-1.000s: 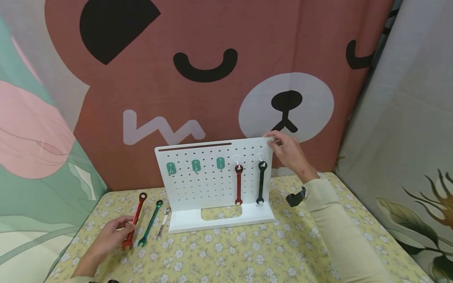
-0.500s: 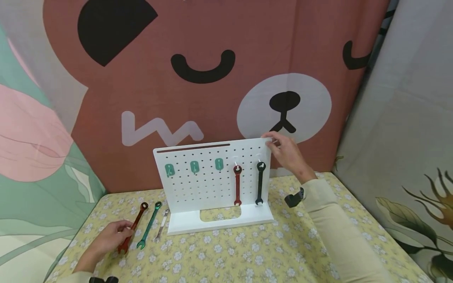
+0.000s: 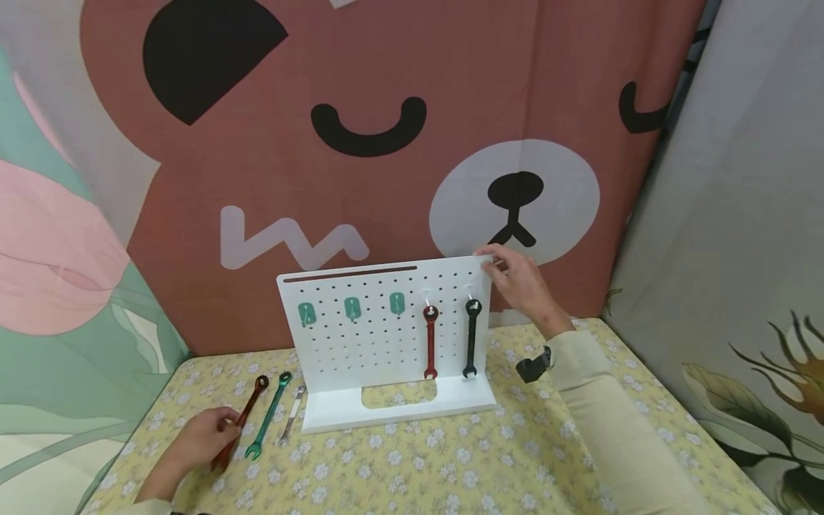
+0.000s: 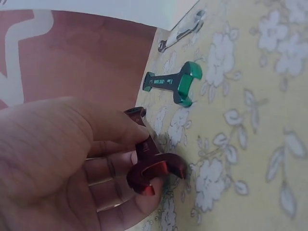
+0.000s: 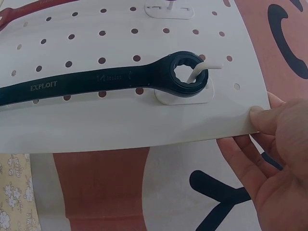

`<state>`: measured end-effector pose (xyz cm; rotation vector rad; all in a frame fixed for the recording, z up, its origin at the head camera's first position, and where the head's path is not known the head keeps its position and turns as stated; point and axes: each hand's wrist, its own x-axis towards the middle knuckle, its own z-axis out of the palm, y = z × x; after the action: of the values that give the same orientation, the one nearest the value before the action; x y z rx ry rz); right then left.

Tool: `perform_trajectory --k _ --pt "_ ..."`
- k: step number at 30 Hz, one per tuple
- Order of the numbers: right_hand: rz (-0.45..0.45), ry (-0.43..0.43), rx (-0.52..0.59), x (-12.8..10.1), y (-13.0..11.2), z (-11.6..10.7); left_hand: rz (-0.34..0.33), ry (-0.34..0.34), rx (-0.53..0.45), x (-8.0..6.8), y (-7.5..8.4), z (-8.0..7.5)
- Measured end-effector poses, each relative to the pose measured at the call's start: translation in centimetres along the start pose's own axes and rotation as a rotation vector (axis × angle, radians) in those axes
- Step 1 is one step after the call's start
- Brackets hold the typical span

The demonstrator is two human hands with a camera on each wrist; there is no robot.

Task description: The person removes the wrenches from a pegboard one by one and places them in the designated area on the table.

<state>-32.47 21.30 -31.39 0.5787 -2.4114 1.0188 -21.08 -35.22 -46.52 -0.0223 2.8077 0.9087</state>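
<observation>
A white pegboard (image 3: pixel 360 336) stands upright on the flowered table (image 3: pixel 450 465). A red wrench (image 3: pixel 429 342) and a black wrench (image 3: pixel 471 336) (image 5: pixel 96 79) hang on its hooks. My right hand (image 3: pixel 515 279) (image 5: pixel 281 144) pinches the board's top right corner. At the front left my left hand (image 3: pixel 202 438) (image 4: pixel 72 163) grips the open-jaw end of another red wrench (image 3: pixel 241 418) (image 4: pixel 151 166) that lies on the table. A green wrench (image 3: pixel 267 415) (image 4: pixel 175 84) lies just right of it, and a small silver wrench (image 3: pixel 290 416) (image 4: pixel 180 31) lies beyond that.
Three teal hooks (image 3: pixel 350 309) sit bare on the board's left half. A bear-print cloth (image 3: pixel 386 143) hangs close behind the table, and other printed cloths hang on both sides. A black wrist camera (image 3: pixel 533 366) sticks out from my right sleeve.
My left hand has slid the red wrench a little toward the table's front left. My right hand has stayed on the board's corner.
</observation>
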Motion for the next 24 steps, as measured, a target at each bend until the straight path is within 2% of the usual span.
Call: perform_trajectory --k 8,17,24 --pt "-0.027 0.006 0.006 -0.1 -0.1 0.0 -0.008 0.027 0.071 -0.4 0.2 0.2" --pt "-0.031 0.009 0.009 -0.1 -0.1 0.1 -0.041 0.016 0.172 -0.6 1.0 0.4" --pt "-0.025 0.003 0.003 -0.1 -0.2 0.0 -0.069 0.017 0.163 -0.6 1.6 0.4"
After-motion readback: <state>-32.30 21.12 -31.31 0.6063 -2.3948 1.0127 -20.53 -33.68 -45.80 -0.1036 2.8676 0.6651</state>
